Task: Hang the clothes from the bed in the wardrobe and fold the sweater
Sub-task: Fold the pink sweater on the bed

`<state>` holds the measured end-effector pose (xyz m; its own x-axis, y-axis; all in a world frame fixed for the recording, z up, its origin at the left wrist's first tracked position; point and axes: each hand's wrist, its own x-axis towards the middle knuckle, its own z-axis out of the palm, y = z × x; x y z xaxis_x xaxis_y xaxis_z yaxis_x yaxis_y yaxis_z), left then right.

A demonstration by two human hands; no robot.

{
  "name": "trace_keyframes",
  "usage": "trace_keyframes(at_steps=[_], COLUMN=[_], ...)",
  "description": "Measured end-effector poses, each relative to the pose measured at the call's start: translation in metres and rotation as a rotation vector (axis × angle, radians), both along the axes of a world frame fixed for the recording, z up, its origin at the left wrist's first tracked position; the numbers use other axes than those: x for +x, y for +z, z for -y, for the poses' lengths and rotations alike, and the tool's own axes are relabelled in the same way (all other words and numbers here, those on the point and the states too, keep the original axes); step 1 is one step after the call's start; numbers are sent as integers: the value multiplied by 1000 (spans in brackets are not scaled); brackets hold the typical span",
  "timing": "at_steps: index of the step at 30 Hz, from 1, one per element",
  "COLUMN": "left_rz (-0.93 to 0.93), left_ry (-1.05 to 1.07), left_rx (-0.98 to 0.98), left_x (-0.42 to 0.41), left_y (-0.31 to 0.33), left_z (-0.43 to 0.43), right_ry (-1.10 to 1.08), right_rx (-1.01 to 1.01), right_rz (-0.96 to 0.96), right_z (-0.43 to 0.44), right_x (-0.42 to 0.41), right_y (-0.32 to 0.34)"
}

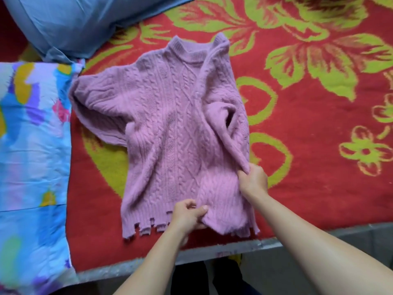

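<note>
At the far left a multicoloured quilt lies bunched along the side of the bed, with a blue pillow beyond it. I judge both were pushed aside to leave a flat working patch on the red flowered blanket. On that patch, near the bed's front edge and close to me, lies the pink cable-knit sweater, collar pointing away, so the hem is within easy reach. The sleeve on my left splays out toward the quilt, not yet folded, while the side on my right is turned in over the body as a long slanting flap. My left hand is at the ragged hem near the middle, fingers and thumb curled round a pinch of knit. I read this as an anchor, so the bottom does not drag while the flap is set. My right hand is a little farther up at the right edge, clenched on the lower end of that flap, apparently to pull it straight and square it with the hem. I take folding as the step in hand, and in its early part.
</note>
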<state>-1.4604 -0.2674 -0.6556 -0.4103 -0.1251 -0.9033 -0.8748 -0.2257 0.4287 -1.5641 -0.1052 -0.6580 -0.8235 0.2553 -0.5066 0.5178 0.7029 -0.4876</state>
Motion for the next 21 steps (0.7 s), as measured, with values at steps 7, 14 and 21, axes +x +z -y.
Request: trace_keyframes(at_steps=[7, 14, 21], left_rz=[-152, -156, -285], left_ry=[-403, -403, -433], left_rx=[-513, -255, -245], left_x=[-16, -25, -34], left_y=[-17, -21, -23], left_z=[4, 8, 34], right_ry=[299, 467, 298], right_rx=[277, 407, 344], right_rz=[-178, -367, -7], right_z=[7, 80, 127], right_x=[-39, -119, -201], right_y=[13, 25, 14])
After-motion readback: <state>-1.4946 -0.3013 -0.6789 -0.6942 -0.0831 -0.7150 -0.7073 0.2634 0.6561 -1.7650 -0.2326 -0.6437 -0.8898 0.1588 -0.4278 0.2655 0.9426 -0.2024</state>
